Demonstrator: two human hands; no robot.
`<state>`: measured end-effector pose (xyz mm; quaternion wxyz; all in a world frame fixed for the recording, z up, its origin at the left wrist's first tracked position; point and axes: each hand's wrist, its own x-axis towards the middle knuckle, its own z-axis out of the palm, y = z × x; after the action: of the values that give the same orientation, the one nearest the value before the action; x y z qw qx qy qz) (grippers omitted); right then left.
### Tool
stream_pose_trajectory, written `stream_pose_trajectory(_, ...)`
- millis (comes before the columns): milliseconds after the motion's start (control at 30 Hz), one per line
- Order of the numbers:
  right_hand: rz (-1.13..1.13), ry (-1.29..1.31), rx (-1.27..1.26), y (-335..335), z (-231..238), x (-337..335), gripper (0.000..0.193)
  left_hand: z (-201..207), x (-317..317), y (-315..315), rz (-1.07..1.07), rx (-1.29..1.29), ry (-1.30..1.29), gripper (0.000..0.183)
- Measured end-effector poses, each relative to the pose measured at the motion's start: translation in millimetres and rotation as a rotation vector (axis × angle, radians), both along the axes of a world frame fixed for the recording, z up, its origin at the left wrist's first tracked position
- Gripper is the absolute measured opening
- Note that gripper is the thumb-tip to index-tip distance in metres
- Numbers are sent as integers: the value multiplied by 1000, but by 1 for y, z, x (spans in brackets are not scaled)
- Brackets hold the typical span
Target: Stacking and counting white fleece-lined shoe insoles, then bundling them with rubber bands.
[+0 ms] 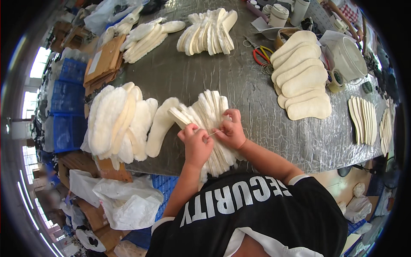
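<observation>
A thin pale string [215, 132] stretches between my two hands, across the middle of a bundle of fleecy cream insoles [208, 107]. The insoles stand on edge, pressed side by side at the table's near edge. My left hand [197, 143] is closed in a pinch on one end of the string. With fingers curled, my right hand [231, 132] pinches the other end against the bundle. Just left of the bundle lies a single insole [161, 128]. Beyond that is a loose heap of fluffy insoles [117, 122].
Flat insoles [303, 81] overlap in a stack on the right, near red-handled scissors [259, 55] and a white bucket [349, 59]. More bundles [207, 32] sit at the far side of the grey table [184, 73]. Cardboard [102, 60] and blue crates [66, 107] stand left.
</observation>
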<state>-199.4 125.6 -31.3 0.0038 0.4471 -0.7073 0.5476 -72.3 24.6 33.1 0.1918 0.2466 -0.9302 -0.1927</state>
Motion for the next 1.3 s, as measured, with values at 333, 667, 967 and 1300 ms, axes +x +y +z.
stream_pose_trajectory(333, -183, -558, -139, 2, -5, 5, 46, -44, 23, -9, 240, 396, 412, 30)
stream_pose_trajectory(667, 110, -519, -3, 20, -27, -20, 39, -53, 25, -19, 293, 824, 416, 27)
stream_pose_trajectory(967, 210, -492, -23, 74, -33, -29, 71, -62, 62, -26, 179, 1636, 724, 37)
stream_pose_trajectory(1300, 251, -1025, -13, 27, 24, -35, 91, -23, -17, -46, -97, 1391, 301, 80)
